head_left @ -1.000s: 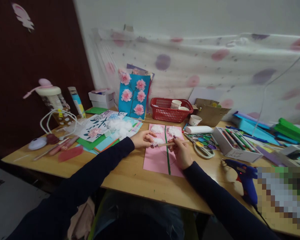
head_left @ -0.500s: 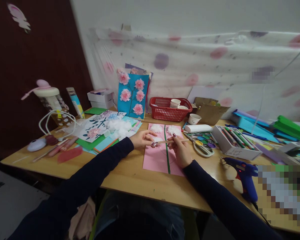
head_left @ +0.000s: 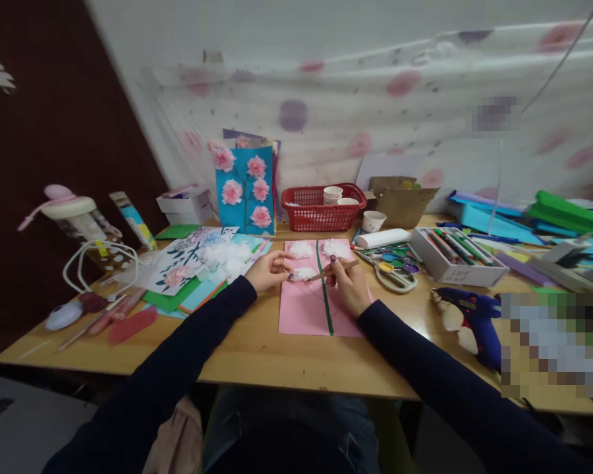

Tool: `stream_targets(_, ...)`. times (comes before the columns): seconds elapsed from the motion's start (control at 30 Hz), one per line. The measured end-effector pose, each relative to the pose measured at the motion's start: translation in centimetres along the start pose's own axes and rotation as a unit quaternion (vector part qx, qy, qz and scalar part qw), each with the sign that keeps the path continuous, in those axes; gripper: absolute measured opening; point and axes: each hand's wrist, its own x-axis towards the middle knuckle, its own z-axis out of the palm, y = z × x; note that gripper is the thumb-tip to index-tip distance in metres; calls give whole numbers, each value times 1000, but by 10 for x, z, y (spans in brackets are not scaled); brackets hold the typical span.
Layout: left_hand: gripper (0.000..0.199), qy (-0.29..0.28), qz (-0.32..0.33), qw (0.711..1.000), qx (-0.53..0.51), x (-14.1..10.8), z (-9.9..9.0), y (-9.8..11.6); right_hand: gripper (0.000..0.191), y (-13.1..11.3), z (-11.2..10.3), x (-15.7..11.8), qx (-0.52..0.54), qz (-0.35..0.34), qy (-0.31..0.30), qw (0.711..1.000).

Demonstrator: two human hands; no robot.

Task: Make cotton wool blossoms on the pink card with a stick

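Observation:
A pink sheet (head_left: 296, 316) with a green painted line (head_left: 326, 296) down it lies on the table. White cotton tufts sit on its upper part. My left hand (head_left: 269, 271) is at the sheet's left edge, its fingers curved and apart, with the fingertips beside the lower-left cotton tuft (head_left: 304, 274). In my right hand (head_left: 348, 286) is a thin wooden stick (head_left: 321, 274), pinched over the green line. The stick's tip points left toward that same tuft; whether it touches the cotton is hard to tell.
Scissors (head_left: 395, 282) and a box of markers (head_left: 467, 266) are on the right, near a blue glue gun (head_left: 474, 316). Behind stands a red basket (head_left: 321, 217) with paper cups. Loose cotton (head_left: 227, 257) and coloured papers lie left, below a blue flower card (head_left: 247, 191).
The stick has turned from nearly level to slanting down-left, its tip lowered toward the sheet. My left fingers have come off its end, and a third cotton tuft now shows. The view has shifted.

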Motion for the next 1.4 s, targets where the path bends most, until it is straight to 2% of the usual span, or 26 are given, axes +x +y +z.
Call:
stream_targets(0.23, 45, 5, 15, 997, 70, 2, 12, 6, 43, 0, 0, 0, -70, -9, 19, 997)
stream_targets(0.8, 48, -34, 62, 980, 186, 25, 25, 3, 39, 9, 0, 2, -91, 11, 46, 995)
stream_targets(1.0, 47, -35, 64, 975, 209, 27, 27, -1, 42, 3, -1, -2, -74, -32, 87, 993)
stream_targets(1.1, 48, -35, 66, 973, 220, 26, 27, 1, 41, -2, 0, -4, -82, -57, 64, 993)
stream_targets(1.27, 48, -38, 60, 972, 222, 25, 28, 4, 34, -3, 2, -5, -141, -60, 0, 988)
stream_targets(1.4, 49, -37, 57, 973, 220, 26, 27, 2, 31, -2, 3, -5, -149, -59, -4, 987)
